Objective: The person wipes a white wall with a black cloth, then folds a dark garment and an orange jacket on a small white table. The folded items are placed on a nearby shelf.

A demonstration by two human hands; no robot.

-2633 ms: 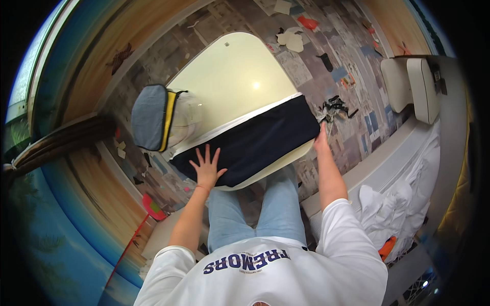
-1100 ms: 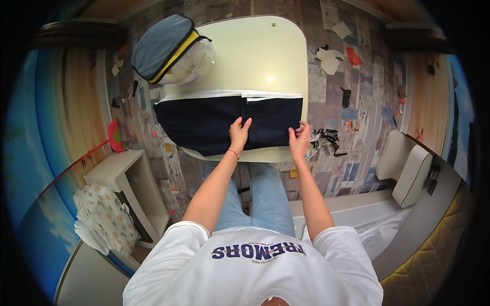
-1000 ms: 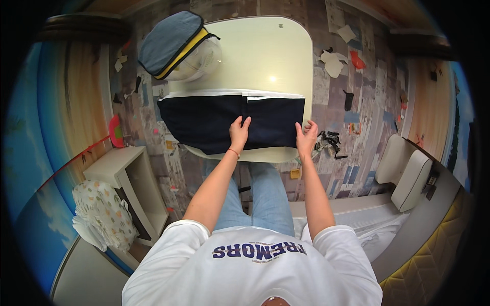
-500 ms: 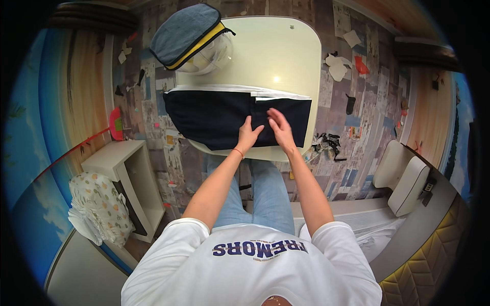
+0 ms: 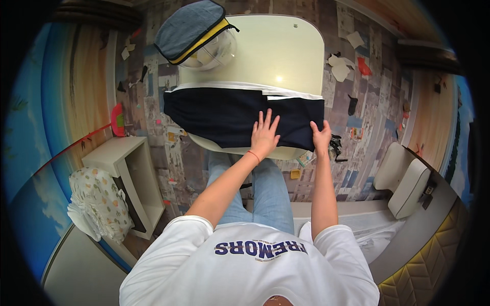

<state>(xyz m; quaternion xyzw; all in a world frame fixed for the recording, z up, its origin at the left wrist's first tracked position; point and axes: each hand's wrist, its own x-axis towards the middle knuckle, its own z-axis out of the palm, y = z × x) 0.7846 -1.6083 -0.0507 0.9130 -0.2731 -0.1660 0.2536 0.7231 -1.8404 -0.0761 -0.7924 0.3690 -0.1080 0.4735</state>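
Left hand (image 5: 264,136): palm down, fingers spread flat on the dark cloth (image 5: 214,112), grasping nothing.
Right hand (image 5: 321,136): thumb and fingers straddle the cloth's right end; whether they pinch it, I cannot tell.
Dark cloth: on the bench (image 5: 286,46), under the left hand and stretching out to its left.
White edge (image 5: 219,85): stepped beyond the left fingertips; worth evening up.
Good handling: anchor with the left palm, tension the right end lightly.
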